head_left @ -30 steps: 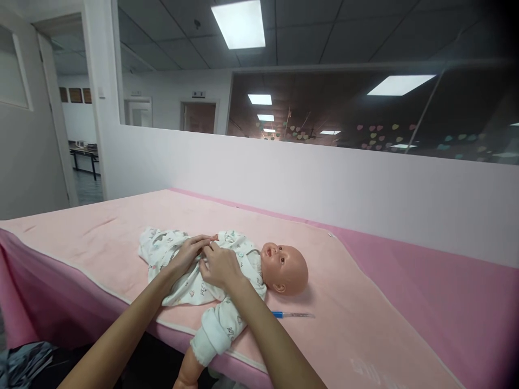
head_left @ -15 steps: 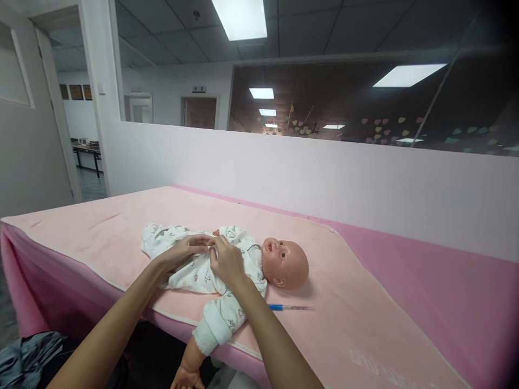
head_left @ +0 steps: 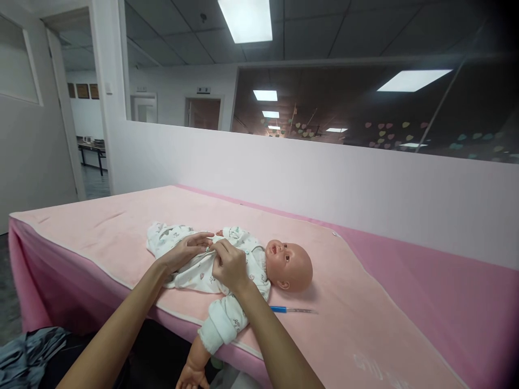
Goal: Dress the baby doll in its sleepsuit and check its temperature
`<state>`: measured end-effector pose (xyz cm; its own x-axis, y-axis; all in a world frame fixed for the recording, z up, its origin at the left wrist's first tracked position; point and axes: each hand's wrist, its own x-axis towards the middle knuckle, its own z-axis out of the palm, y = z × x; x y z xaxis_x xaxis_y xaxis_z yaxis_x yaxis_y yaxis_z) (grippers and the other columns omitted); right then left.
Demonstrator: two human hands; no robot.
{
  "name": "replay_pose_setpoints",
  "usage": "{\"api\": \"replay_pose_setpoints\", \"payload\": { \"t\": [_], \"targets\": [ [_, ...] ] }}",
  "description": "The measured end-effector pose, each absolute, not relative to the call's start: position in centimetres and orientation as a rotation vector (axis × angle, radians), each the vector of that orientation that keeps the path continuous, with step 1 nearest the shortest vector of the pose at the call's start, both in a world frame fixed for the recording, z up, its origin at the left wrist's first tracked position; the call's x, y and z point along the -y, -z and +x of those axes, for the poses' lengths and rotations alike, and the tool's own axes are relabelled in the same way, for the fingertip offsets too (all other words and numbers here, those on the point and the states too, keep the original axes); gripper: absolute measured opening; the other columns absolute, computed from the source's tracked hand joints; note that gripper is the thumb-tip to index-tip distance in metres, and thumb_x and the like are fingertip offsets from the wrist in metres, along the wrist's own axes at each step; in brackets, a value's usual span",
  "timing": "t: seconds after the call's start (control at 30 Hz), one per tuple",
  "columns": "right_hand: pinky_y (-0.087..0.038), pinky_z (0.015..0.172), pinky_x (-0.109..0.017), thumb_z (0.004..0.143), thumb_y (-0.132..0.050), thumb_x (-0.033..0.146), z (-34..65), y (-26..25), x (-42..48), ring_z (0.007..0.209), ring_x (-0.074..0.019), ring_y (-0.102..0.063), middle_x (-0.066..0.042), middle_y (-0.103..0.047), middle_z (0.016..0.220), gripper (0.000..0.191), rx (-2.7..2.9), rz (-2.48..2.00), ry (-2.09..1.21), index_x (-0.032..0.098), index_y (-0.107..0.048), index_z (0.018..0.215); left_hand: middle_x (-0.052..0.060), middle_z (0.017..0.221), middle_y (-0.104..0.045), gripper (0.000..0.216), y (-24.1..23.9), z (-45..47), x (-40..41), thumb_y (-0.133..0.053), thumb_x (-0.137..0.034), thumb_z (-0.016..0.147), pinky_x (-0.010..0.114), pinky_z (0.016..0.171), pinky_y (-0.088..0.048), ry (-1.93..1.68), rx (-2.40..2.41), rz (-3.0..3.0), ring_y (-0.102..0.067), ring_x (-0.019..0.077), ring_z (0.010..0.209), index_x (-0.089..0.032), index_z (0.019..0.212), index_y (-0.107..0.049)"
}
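Note:
A baby doll (head_left: 294,265) lies on its back, head to the right, in a white printed baby outfit (head_left: 194,275). My right hand (head_left: 230,265) is closed in a pinch at the front of the outfit, over the belly. Beside it, my left hand (head_left: 186,251) has its outer fingers stretched over the cloth, while its lower fingertips meet the fabric edge near my right fingertips. What lies between the fingertips is too small to make out. One doll arm (head_left: 194,356), its sleeve cuff rolled thick, hangs over the near table edge.
A blue-ended thin thermometer-like stick (head_left: 279,309) lies beside the doll, partly behind my right forearm. The table has a peach pad (head_left: 357,324) over a pink cloth (head_left: 405,259). A white wall with windows (head_left: 324,173) stands behind. Grey fabric (head_left: 30,354) is at lower left.
The view has shifted slightly, so everything sits a little further right. My left upper fingers have lifted and spread a little. My right hand stays at the outfit's front.

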<state>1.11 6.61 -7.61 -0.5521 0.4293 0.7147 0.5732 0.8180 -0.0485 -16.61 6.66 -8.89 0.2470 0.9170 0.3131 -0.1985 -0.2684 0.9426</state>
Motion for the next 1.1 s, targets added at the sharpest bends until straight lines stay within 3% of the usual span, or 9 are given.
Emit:
{"api": "replay_pose_setpoints", "payload": {
  "t": [0.1, 0.23, 0.47, 0.67, 1.1],
  "targets": [
    [-0.035, 0.057, -0.021, 0.08, -0.041, 0.014, 1.0, 7.5, -6.5, 0.074, -0.0115, -0.055, -0.001, -0.059, 0.09, 0.024, 2.21, -0.787, 0.256, 0.021, -0.056, 0.097, 0.008, 0.097, -0.062, 0.043, 8.9, -16.6, -6.7, -0.066, -0.02, 0.068, 0.032, 0.087, -0.042, -1.274, -0.687, 1.405, -0.056, 0.0198, 0.095, -0.019, 0.111, -0.058],
    [-0.033, 0.054, -0.02, 0.088, -0.038, 0.022, 0.7, 7.6, -6.8, 0.07, -0.0102, -0.055, -0.001, -0.058, 0.092, 0.02, 2.223, -0.838, 0.283, 0.022, -0.056, 0.095, 0.008, 0.108, -0.06, 0.056, 8.7, -16.5, -6.6, -0.07, -0.013, 0.064, 0.034, 0.094, -0.038, -1.23, -0.658, 1.462, -0.052, 0.0216, 0.106, -0.02, 0.117, -0.054],
    [-0.032, 0.053, -0.02, 0.088, -0.041, 0.026, 0.6, 7.9, -7.3, 0.07, -0.01, -0.056, 0.001, -0.059, 0.094, 0.018, 2.226, -0.895, 0.225, 0.025, -0.057, 0.097, 0.008, 0.111, -0.058, 0.084, 9.2, -16.4, -6.7, -0.067, -0.007, 0.064, 0.028, 0.083, -0.043, -1.273, -0.639, 1.443, -0.051, 0.0209, 0.106, -0.026, 0.136, -0.028],
    [-0.035, 0.059, -0.02, 0.091, -0.038, 0.028, 0.6, 7.7, -7.3, 0.076, -0.01, -0.058, 0.003, -0.06, 0.091, 0.022, 2.213, -0.901, 0.11, 0.03, -0.059, 0.097, 0.008, 0.113, -0.057, 0.094, 9.0, -16.1, -6.5, -0.063, -0.008, 0.067, 0.026, 0.077, -0.044, -1.3, -0.689, 1.398, -0.057, 0.0161, 0.091, -0.031, 0.14, -0.009],
    [-0.036, 0.062, -0.021, 0.087, -0.043, 0.028, 0.4, 7.7, -7.1, 0.078, -0.0119, -0.058, 0.003, -0.063, 0.091, 0.02, 2.181, -0.946, 0.079, 0.029, -0.058, 0.101, 0.005, 0.109, -0.06, 0.097, 8.4, -15.5, -5.7, -0.059, -0.008, 0.066, 0.024, 0.074, -0.043, -1.376, -0.726, 1.403, -0.058, 0.0141, 0.086, -0.032, 0.141, -0.002]
  ]
}}
